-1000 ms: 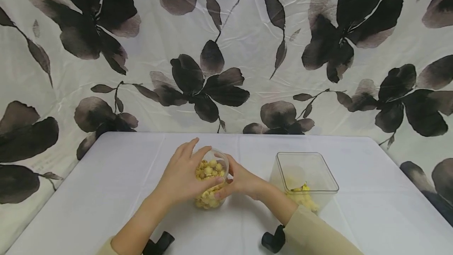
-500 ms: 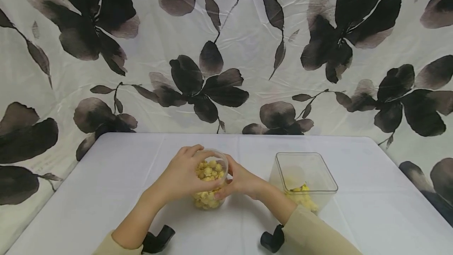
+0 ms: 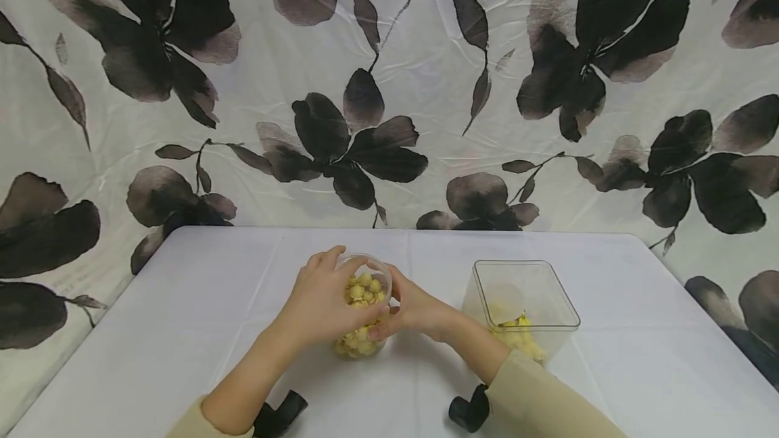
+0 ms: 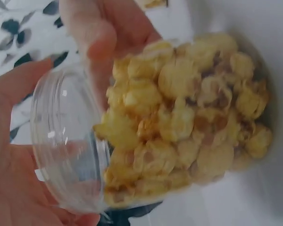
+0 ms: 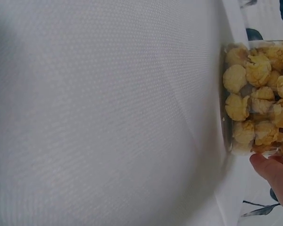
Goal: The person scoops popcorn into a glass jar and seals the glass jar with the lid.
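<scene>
A clear round jar (image 3: 359, 342) with popcorn (image 4: 179, 113) inside stands on the white table, between both hands. From the left, my left hand (image 3: 319, 306) holds the jar near its mouth, thumb across the front and fingers about the rim (image 4: 61, 136). My right hand (image 3: 420, 309) grips the jar's right side, its thumb on the front. In the right wrist view the jar's base (image 5: 228, 103) meets the cloth, with a finger (image 5: 269, 172) against the wall. I cannot tell whether a clear lid sits on the jar.
To the right stands a clear square container (image 3: 560, 303) with yellow pieces (image 3: 523, 340) inside. White cloth covers the table (image 3: 182, 316). A floral fabric backdrop (image 3: 389, 86) hangs behind its far edge. Black devices (image 3: 468, 411) show near the forearms.
The left hand's raised fingers have come down about the jar's mouth and shifted slightly. The right hand and the jar stay in place.
</scene>
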The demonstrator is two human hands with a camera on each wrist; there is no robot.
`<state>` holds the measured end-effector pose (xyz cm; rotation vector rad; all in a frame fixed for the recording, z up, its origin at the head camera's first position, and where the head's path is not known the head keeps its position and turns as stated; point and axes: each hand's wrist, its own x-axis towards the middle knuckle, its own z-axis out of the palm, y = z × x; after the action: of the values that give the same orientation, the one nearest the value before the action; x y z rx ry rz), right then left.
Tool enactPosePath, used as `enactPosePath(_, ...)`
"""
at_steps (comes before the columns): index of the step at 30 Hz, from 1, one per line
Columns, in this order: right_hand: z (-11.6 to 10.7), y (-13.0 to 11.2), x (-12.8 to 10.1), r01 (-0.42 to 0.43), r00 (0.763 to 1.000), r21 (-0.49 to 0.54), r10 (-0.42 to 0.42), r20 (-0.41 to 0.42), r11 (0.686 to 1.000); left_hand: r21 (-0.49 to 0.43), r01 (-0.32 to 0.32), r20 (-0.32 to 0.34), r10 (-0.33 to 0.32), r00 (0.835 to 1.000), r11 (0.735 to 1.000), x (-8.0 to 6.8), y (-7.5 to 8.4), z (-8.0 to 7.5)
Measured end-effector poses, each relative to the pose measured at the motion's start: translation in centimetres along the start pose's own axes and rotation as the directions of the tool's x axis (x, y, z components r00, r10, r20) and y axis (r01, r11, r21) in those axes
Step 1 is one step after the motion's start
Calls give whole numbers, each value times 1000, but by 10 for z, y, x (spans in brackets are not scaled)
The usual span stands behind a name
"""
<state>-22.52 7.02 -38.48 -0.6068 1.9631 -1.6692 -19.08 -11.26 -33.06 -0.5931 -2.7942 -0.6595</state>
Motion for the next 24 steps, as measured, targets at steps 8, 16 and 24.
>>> enactPosePath(8, 0, -2, 2, 17, 1000, 10, -17, 16, 1000, -75, -101, 63, 106, 992, 992, 6, -12, -8)
enactPosePath(16, 0, 0, -1, 2, 1000, -12, -2, 11, 1000, -196, -60, 76, 76, 994, 979, 5, -15, -4)
enactPosePath(24, 2, -1, -2, 26, 999, -22, -26, 23, 999, -72, 90, -60, -94, 994, 993, -8, 6, 3)
